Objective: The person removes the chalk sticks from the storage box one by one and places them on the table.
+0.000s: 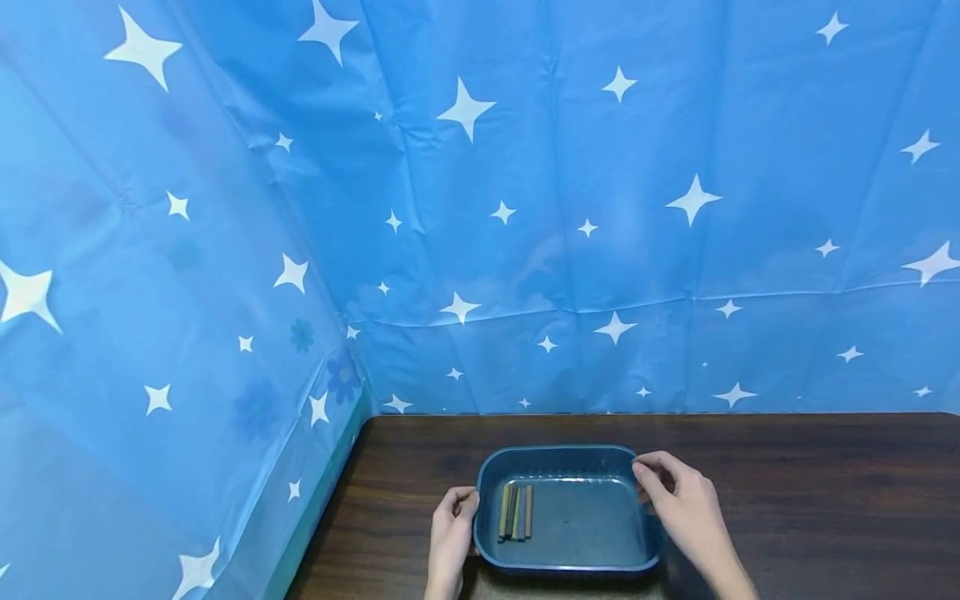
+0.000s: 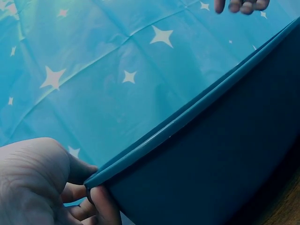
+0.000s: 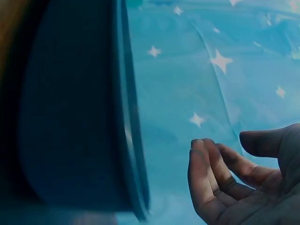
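Note:
A dark blue rectangular plastic tray (image 1: pixel 585 525) is on the wooden table, with several thin sticks (image 1: pixel 515 512) in yellowish, dark and brown tones side by side at its left end. My left hand (image 1: pixel 450 537) pinches the tray's left rim, thumb on top and fingers beneath, as the left wrist view shows close up. At the tray's far right corner is my right hand (image 1: pixel 690 508). In the right wrist view its fingers (image 3: pixel 201 183) are loosely bent, with a gap between them and the tray wall (image 3: pixel 75 112), and nothing is between thumb and fingers.
The dark brown tabletop (image 1: pixel 840 500) extends right of the tray. Blue sheeting with white stars (image 1: pixel 570 275) hangs behind the table's back edge and along its left side.

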A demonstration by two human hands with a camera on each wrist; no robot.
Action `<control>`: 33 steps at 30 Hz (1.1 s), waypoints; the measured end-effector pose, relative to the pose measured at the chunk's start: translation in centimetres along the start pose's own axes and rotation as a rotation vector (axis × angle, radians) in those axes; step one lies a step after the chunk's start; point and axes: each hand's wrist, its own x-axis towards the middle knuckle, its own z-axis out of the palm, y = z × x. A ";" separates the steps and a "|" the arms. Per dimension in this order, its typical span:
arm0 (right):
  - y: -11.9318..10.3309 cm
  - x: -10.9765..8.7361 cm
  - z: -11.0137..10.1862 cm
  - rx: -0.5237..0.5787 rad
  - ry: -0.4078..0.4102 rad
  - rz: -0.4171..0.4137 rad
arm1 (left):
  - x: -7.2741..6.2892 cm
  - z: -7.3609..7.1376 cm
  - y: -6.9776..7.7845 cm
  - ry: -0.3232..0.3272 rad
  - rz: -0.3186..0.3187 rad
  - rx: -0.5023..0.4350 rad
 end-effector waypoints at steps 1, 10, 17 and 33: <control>0.0 0.0 0.5 0.008 -0.009 -0.007 | 0.0 0.0 0.0 0.000 0.000 0.001; -0.2 0.6 5.5 0.142 -0.078 0.020 | 0.1 -0.1 0.0 0.000 0.033 -0.008; -0.1 0.7 8.8 0.141 -0.138 0.007 | 0.0 -0.2 -0.2 -0.009 0.032 -0.018; 0.7 3.0 14.0 -0.153 -0.273 -0.032 | -0.1 0.0 0.0 -0.004 0.017 -0.015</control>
